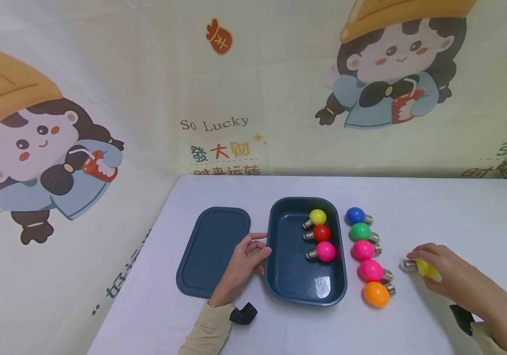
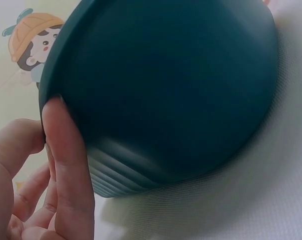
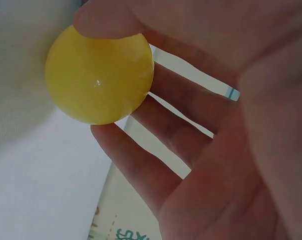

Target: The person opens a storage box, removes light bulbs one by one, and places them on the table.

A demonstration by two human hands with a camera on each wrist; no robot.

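Observation:
A yellow light bulb (image 1: 427, 269) is held in my right hand (image 1: 446, 271), at the right of the table in the head view. Thumb and fingers wrap its round globe (image 3: 98, 80) in the right wrist view; its screw base points left. My left hand (image 1: 245, 264) pinches the left rim of a dark blue box (image 1: 288, 278), whose ribbed wall (image 2: 166, 100) fills the left wrist view. Inside the box, along its right side, lie a yellow bulb (image 1: 318, 217), a red bulb (image 1: 322, 232) and a pink bulb (image 1: 326, 251).
Between box and right hand runs a column of bulbs: blue (image 1: 355, 215), green (image 1: 360, 231), two pink ones (image 1: 370, 270) and orange (image 1: 376, 295). A dark blue lid (image 1: 213, 251) lies flat left of the box. Printed cloth (image 1: 288, 98) hangs behind the white table (image 1: 457, 207).

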